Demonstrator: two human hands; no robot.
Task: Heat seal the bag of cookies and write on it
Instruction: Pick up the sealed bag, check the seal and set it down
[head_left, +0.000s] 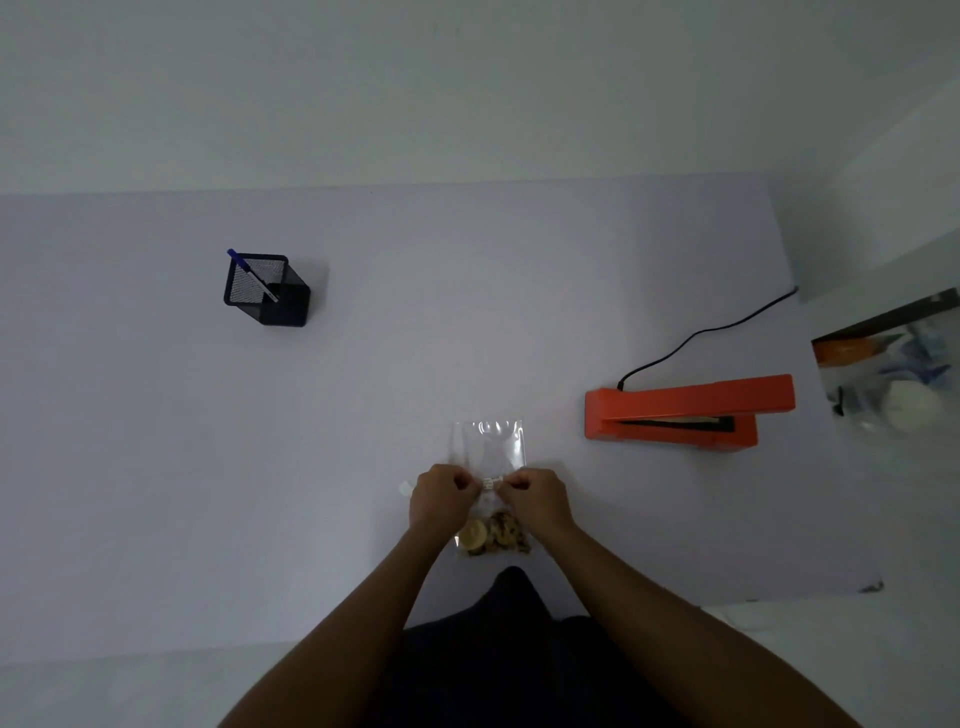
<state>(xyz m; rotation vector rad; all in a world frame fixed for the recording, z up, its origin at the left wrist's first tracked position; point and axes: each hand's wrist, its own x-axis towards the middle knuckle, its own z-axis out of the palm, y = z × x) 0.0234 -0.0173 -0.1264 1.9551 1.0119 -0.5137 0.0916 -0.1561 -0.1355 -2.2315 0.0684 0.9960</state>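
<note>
Pale lavender desk (156, 467) against white wall (467, 78). Left hand (438, 498) and right hand (535, 500): each grip pinches the cookie bag (488, 447). Orange heat sealer (685, 413) to the right.

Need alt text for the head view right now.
Both hands, left and right, pinch a small white label on a clear plastic bag of cookies lying on the pale table. An orange heat sealer sits right; a black mesh pen holder far left.
</note>
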